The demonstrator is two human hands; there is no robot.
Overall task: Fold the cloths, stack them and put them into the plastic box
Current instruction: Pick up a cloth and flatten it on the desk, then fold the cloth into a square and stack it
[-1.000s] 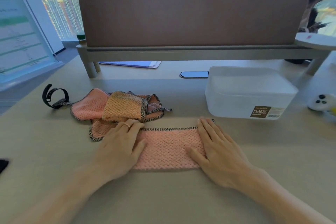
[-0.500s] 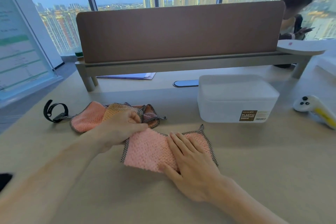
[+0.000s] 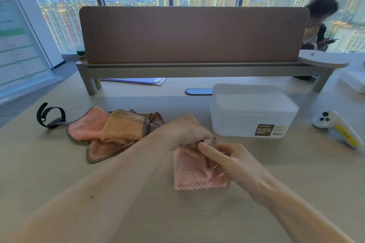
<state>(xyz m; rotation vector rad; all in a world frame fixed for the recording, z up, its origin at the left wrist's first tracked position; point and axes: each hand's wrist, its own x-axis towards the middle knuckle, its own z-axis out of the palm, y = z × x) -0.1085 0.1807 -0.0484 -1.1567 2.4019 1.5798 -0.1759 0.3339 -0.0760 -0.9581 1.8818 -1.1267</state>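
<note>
Pink waffle cloth (image 3: 194,171), folded small, flat just in front of the plastic box (image 3: 250,116), off its left corner. Pinched at the box-side trimmed corner by the left hand (image 3: 187,130), fingers curled tight. Gripped along the right edge by the right hand (image 3: 227,159), thumb out, fingers tucked into the layers. Looks mid-fold. Risks from here: layers bunched under the right fingers, so probably a lumpy, skewed square, bad for stacking; springing open on an early release of either pinch. Box seemingly lidded, so nowhere to drop anything yet. Unfolded pile (image 3: 114,128) well left of the box, untouched.
</note>
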